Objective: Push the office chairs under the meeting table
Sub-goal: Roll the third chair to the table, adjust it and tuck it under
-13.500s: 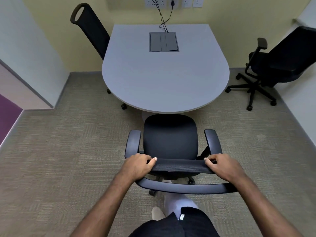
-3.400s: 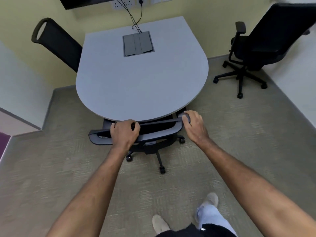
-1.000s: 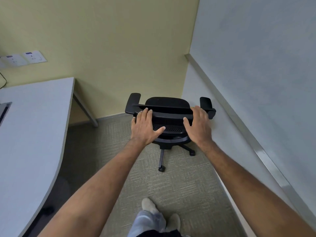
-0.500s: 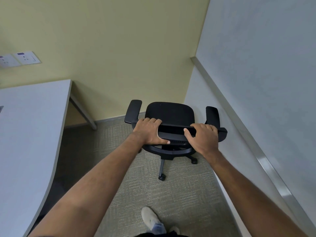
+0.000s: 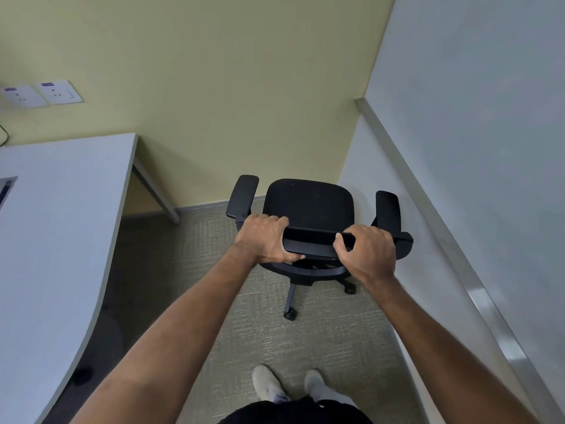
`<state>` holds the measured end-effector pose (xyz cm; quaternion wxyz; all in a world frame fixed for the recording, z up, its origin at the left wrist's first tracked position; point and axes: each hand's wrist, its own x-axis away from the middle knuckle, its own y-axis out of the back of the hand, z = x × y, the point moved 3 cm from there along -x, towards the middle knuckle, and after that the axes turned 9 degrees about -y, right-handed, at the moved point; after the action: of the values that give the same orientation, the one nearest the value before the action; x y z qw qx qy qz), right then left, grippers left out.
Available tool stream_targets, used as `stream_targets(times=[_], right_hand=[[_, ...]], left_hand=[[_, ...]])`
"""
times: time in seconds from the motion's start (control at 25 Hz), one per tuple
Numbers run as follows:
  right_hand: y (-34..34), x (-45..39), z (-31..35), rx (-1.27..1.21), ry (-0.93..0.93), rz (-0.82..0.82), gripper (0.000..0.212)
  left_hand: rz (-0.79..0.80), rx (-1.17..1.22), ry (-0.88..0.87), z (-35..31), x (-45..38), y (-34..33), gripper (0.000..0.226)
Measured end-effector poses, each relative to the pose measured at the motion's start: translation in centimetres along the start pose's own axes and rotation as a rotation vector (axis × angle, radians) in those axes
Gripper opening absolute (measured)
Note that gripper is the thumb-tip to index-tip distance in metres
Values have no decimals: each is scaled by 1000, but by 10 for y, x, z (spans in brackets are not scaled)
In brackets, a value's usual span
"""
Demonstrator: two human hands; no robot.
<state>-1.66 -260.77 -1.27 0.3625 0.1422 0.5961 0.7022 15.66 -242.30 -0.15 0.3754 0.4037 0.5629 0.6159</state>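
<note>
Near the corner where the yellow wall meets the pale partition, the office chair (image 5: 308, 206) stands on the carpet, well apart from the meeting table (image 5: 58, 228) at my left, its seat facing away from me toward the wall. My left hand (image 5: 266, 238) and right hand (image 5: 367, 255) both grip the top edge of the backrest, fingers curled over it and the left thumb tucked under the near side. A second ago my hands lay flat with fingers spread on the backrest; half a second ago they were closing; now the hold is firm on both sides. The chair also sits a touch nearer to me and lower in view than it did, so I judge I have begun to draw it out of the corner. I take this as the start of the second chair's move: one chair already went under the curved end of the table, out of view now. Next I expect to swing this one left and roll it in toward the table's straight side. Its right armrest (image 5: 387, 209) is just beside the partition, so the turn may scrape there. My shoes (image 5: 269, 385) stand behind the chair's castors (image 5: 289, 315).
</note>
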Motion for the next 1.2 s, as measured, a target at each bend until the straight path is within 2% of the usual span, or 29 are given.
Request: stream_targets(times=[0.44,1.0,1.2], right_hand=[[-15,-28,10,-24,161,9,34],[-38,-39,107,-163,483,119,41],[-56,-44,144,-225,613,169,35]], left_hand=[[9,53,176,-2,22,6,92],[-22,101,525,28,114,-8,90],[-39,90,679,30,147,-10,87]])
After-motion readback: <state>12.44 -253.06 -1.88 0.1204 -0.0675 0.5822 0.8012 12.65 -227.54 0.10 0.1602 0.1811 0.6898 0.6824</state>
